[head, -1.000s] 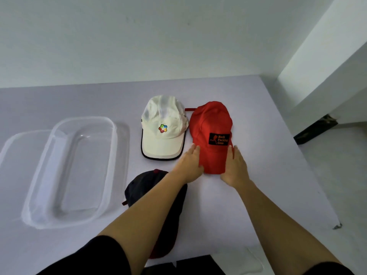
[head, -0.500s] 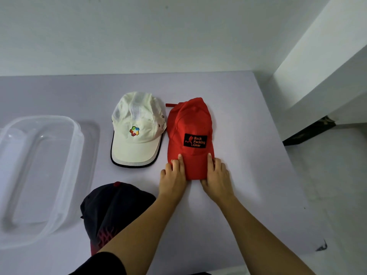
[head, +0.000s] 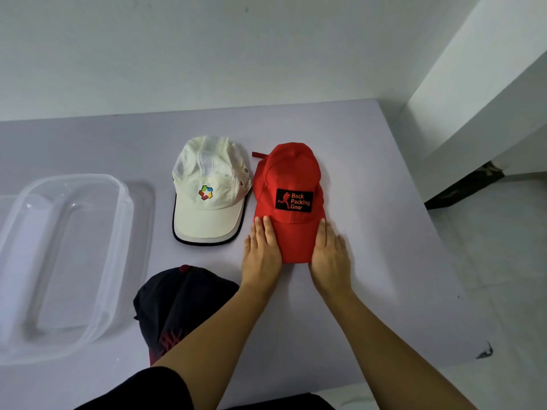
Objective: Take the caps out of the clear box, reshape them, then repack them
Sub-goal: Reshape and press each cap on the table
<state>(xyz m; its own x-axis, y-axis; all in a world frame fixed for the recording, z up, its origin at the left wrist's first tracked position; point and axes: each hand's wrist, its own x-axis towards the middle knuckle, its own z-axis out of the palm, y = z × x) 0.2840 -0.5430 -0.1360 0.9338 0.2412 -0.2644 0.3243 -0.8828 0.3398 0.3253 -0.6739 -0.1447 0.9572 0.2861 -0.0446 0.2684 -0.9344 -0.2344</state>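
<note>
Head view: left hand [head: 262, 255] and right hand [head: 330, 253] lie flat, fingers straight, pressing both sides of the red cap [head: 291, 202] brim on the table [head: 370, 173].

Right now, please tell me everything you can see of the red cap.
The red cap looks like cotton cloth. It lies crown up on the pale table, brim toward the person. A black front patch reads "Back Packing Gear" in orange, beside a running figure. A red strap end sticks out behind. The left hand and the right hand press flat, fingers straight, on the brim's two sides.
</note>
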